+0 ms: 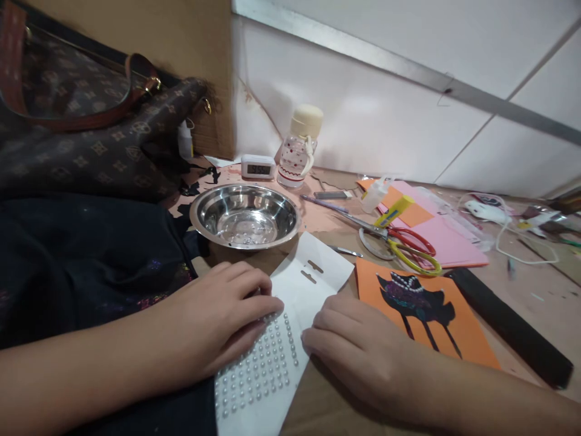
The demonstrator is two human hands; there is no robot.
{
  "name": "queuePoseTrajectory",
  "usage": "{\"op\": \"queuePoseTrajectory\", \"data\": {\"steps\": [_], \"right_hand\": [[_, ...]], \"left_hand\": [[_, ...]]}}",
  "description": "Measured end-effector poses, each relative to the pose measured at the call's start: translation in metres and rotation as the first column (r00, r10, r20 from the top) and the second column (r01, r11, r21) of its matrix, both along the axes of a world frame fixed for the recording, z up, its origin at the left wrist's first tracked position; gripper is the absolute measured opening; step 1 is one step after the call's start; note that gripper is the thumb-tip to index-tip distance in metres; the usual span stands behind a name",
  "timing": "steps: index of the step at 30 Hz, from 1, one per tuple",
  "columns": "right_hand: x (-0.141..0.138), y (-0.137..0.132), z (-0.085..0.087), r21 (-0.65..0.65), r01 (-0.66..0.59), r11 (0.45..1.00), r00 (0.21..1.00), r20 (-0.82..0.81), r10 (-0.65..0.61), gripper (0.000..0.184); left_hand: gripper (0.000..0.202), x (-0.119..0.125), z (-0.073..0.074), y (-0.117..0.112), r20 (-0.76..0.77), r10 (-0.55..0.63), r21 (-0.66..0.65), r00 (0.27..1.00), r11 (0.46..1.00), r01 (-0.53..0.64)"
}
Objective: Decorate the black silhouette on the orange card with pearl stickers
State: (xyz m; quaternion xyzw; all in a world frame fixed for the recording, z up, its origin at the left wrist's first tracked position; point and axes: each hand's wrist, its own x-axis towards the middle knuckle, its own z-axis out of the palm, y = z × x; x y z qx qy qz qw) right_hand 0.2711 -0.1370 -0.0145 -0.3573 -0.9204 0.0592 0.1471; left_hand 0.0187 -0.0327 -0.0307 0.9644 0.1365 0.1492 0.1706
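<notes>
Head view shows the left hand [222, 321] lying palm down on a white sheet of pearl stickers [272, 357], its fingers curled loosely and close together, the fingertips pressed on the upper rows of pearls. Whether any pearl is pinched cannot be told. The right hand [358, 351] rests palm down just beside the sheet's right edge, fingers together and bent, their tips touching or nearly touching that edge; it holds nothing that can be seen. The sheet lies tilted on the wooden table [521, 290], its lower end over dark cloth [82, 260] at the person's left forearm. Just right of the right hand lies an orange card [467, 327] bearing a dark cut-out shape [417, 303] with a line of pearls along its top. Beyond the left hand stands a steel bowl [245, 216], with a few small pearls in its bottom. Scissors [399, 242] with red and yellow handles lie behind the card, near pink paper [449, 242]. Farther back stand a small digital clock [258, 167] and a clear bottle [299, 148] with a cream cap. A patterned brown bag [91, 127] fills the far left.
</notes>
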Motion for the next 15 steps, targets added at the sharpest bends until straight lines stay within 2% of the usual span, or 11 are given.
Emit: {"op": "queuePoseTrajectory", "data": {"steps": [6,11,13,15], "right_hand": [[0.000,0.000,0.001,-0.064,0.028,0.998,1.000,-0.012,-0.029,0.028],[-0.001,0.000,0.006,-0.151,0.067,0.986,0.996,-0.045,-0.074,0.016],[0.000,0.001,0.009,-0.201,0.049,0.978,0.993,-0.099,-0.070,0.017],[0.003,0.004,0.011,-0.196,0.002,0.981,0.980,-0.197,-0.042,0.020]], "left_hand": [[0.026,0.001,0.002,0.000,-0.013,-0.001,-0.011,1.000,1.000,0.001],[0.025,0.002,0.002,0.001,-0.021,-0.002,-0.011,1.000,1.000,0.002],[0.025,0.002,0.002,0.001,-0.014,-0.002,-0.010,1.000,1.000,0.002],[0.026,0.001,0.004,0.000,-0.016,0.000,-0.015,1.000,1.000,-0.001]]}}
